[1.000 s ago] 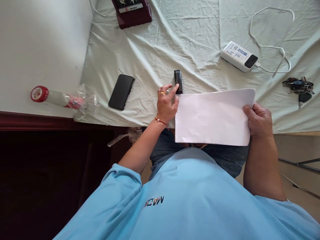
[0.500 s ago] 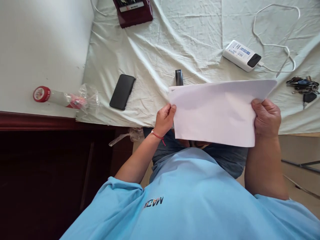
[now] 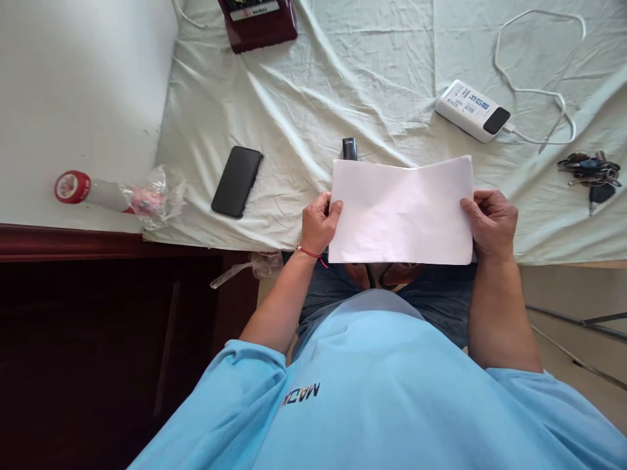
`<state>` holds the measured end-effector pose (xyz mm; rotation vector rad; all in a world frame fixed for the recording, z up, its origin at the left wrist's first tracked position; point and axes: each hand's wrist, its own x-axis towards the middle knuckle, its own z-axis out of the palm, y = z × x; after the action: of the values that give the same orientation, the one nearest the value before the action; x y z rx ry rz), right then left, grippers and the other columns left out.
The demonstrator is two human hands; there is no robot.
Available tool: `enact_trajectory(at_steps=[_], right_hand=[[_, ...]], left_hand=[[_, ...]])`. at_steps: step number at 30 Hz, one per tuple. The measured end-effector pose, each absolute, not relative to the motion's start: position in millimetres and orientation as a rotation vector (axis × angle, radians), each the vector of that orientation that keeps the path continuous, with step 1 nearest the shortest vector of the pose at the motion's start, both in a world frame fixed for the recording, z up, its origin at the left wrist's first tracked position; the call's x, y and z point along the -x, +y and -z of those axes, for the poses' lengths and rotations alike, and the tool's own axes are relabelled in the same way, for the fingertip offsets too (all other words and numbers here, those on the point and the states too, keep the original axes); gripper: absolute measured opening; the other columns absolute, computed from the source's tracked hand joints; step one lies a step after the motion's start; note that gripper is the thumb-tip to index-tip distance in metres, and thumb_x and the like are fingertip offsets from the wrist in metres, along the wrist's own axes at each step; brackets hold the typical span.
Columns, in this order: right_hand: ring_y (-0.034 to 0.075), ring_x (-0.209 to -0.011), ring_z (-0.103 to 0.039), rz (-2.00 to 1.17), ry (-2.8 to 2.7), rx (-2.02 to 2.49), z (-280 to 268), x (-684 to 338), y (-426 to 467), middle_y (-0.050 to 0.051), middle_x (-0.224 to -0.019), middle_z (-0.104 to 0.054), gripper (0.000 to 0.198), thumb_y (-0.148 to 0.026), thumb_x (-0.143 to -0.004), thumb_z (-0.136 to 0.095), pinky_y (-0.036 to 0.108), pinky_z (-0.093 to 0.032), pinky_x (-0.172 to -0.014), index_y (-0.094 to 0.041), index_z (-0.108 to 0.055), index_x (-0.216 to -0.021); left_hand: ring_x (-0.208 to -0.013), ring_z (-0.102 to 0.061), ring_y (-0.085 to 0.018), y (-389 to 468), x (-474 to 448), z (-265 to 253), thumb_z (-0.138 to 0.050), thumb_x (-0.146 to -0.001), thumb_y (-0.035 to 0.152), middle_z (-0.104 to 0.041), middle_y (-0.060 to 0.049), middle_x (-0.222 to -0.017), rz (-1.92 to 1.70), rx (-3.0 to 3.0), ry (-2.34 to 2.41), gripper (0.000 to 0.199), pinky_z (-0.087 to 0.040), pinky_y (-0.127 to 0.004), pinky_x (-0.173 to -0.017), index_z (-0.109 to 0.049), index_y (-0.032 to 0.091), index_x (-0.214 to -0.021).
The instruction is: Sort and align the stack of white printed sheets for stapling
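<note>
White paper [image 3: 400,212], seemingly more than one sheet, is held between my two hands over the table's near edge, above my lap. My left hand [image 3: 321,223] pinches its left side, thumb on top and fingers underneath. On the right side, my right hand [image 3: 491,222] grips the edge the same way. The paper is slightly bowed, with a dip along its far edge. Just beyond that edge a small black object [image 3: 349,148] pokes out, its lower part hidden by the paper.
A black phone [image 3: 238,181] lies left on the pale tablecloth [image 3: 382,78]. Far off stands a dark red box [image 3: 261,29]. To the right are a white power bank [image 3: 471,111] with a cable and a bunch of keys [image 3: 590,171]. A red-capped bottle [image 3: 105,190] with plastic wrap is at far left.
My right hand has moved left, towards my left hand. The paper has gone from slanted and stretched to the right to a more even, level rectangle.
</note>
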<state>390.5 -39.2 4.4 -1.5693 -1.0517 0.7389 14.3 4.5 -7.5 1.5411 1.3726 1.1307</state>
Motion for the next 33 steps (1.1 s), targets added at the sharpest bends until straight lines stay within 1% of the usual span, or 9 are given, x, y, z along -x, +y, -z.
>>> enact_trajectory(at_steps=[3,7,11,16,20,23,25,30,33], right_hand=[[0.014,-0.074,-0.057,-0.766,-1.06,1.581,-7,-390,-38,0.001,-0.082,-0.07,0.045,-0.056,-0.076,-0.098,0.03,-0.045,-0.07,-0.021,-0.073,-0.091],[0.014,-0.071,-0.051,-0.768,-1.027,1.574,-7,-392,-39,-0.001,-0.077,-0.065,0.048,-0.061,-0.077,-0.097,0.03,-0.042,-0.068,-0.022,-0.07,-0.085],[0.013,-0.071,-0.043,-0.774,-1.09,1.607,-8,-395,-41,-0.003,-0.075,-0.057,0.051,-0.066,-0.085,-0.092,0.03,-0.036,-0.067,-0.022,-0.066,-0.084],[0.013,-0.07,-0.033,-0.723,-1.175,1.611,-8,-397,-42,-0.003,-0.071,-0.045,0.062,-0.074,-0.094,-0.082,0.031,-0.029,-0.065,-0.023,-0.055,-0.074],[0.014,-0.071,-0.034,-0.728,-1.188,1.603,-7,-396,-41,-0.003,-0.071,-0.044,0.06,-0.071,-0.092,-0.085,0.031,-0.029,-0.064,-0.023,-0.055,-0.073],[0.016,-0.071,-0.035,-0.753,-1.201,1.659,-6,-396,-41,-0.001,-0.072,-0.044,0.057,-0.066,-0.088,-0.09,0.03,-0.03,-0.062,-0.025,-0.054,-0.072],[0.017,-0.071,-0.034,-0.738,-1.187,1.693,-4,-396,-41,-0.001,-0.071,-0.041,0.058,-0.066,-0.087,-0.09,0.03,-0.029,-0.06,-0.026,-0.051,-0.07],[0.015,-0.069,-0.028,-0.671,-1.122,1.643,-4,-397,-41,-0.003,-0.07,-0.035,0.069,-0.074,-0.088,-0.087,0.032,-0.024,-0.061,-0.026,-0.04,-0.069],[0.014,-0.07,-0.028,-0.674,-1.097,1.6,-8,-395,-41,-0.003,-0.07,-0.037,0.07,-0.078,-0.088,-0.086,0.033,-0.025,-0.064,-0.025,-0.044,-0.071]], left_hand=[[-0.066,-0.05,-0.013,5,-12,9,-0.078,-0.097,0.067,-0.064,0.002,-0.074,-1.129,-1.428,1.325,0.047,-0.038,-0.028,-0.065,-0.064,0.022,-0.088],[-0.061,-0.04,-0.011,8,-10,8,-0.082,-0.092,0.072,-0.052,0.005,-0.065,-1.148,-1.407,1.377,0.056,-0.032,-0.028,-0.06,-0.059,0.023,-0.079],[-0.059,-0.034,-0.011,8,-10,3,-0.083,-0.09,0.075,-0.043,0.006,-0.062,-1.163,-1.435,1.403,0.063,-0.026,-0.029,-0.057,-0.052,0.023,-0.071],[-0.06,-0.032,-0.011,6,-10,0,-0.079,-0.089,0.086,-0.042,0.005,-0.062,-1.153,-1.42,1.384,0.071,-0.025,-0.028,-0.056,-0.052,0.023,-0.069],[-0.06,-0.026,-0.01,6,-9,-2,-0.074,-0.088,0.092,-0.032,0.006,-0.06,-1.159,-1.42,1.374,0.08,-0.021,-0.029,-0.055,-0.043,0.023,-0.063],[-0.06,-0.024,-0.01,6,-9,-4,-0.073,-0.09,0.092,-0.028,0.006,-0.059,-1.181,-1.444,1.385,0.083,-0.021,-0.03,-0.056,-0.036,0.023,-0.061],[-0.06,-0.027,-0.01,6,-9,-6,-0.076,-0.089,0.089,-0.033,0.006,-0.059,-1.174,-1.444,1.368,0.08,-0.024,-0.029,-0.056,-0.042,0.022,-0.062],[-0.065,-0.053,-0.012,6,-10,-3,-0.093,-0.078,0.077,-0.062,0.002,-0.073,-1.123,-1.329,1.181,0.063,-0.043,-0.026,-0.061,-0.064,0.021,-0.079],[-0.066,-0.054,-0.012,6,-10,0,-0.094,-0.078,0.073,-0.063,0.002,-0.073,-1.12,-1.315,1.17,0.06,-0.044,-0.025,-0.061,-0.064,0.022,-0.08]])
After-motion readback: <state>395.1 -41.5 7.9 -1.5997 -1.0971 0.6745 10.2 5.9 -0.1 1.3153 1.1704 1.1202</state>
